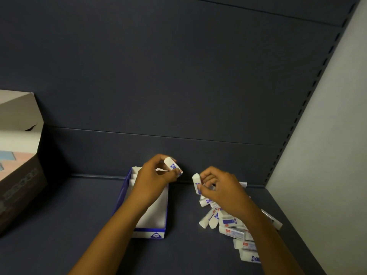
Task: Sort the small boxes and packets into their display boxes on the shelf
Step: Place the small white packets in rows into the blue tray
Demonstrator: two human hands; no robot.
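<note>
My left hand (154, 178) pinches one eraser (173, 166) above the blue display box (147, 232); my right hand (219, 187) grips another eraser (196, 182) over the loose pile (228, 222).

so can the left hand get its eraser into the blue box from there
Probably yes: the left hand holds its eraser right above the open blue box, with nothing between them.

A blue-sided display box (127, 197) with a white inside lies open on the shelf (59, 225), its white front marked "2B"; a few white items stand at its far end. One white eraser with a blue sleeve (173, 166) is held tilted above the box's far right corner. A second eraser (196, 182) is held upright just right of the box. A loose heap of erasers (230, 223) lies on the shelf further right of the box.
</note>
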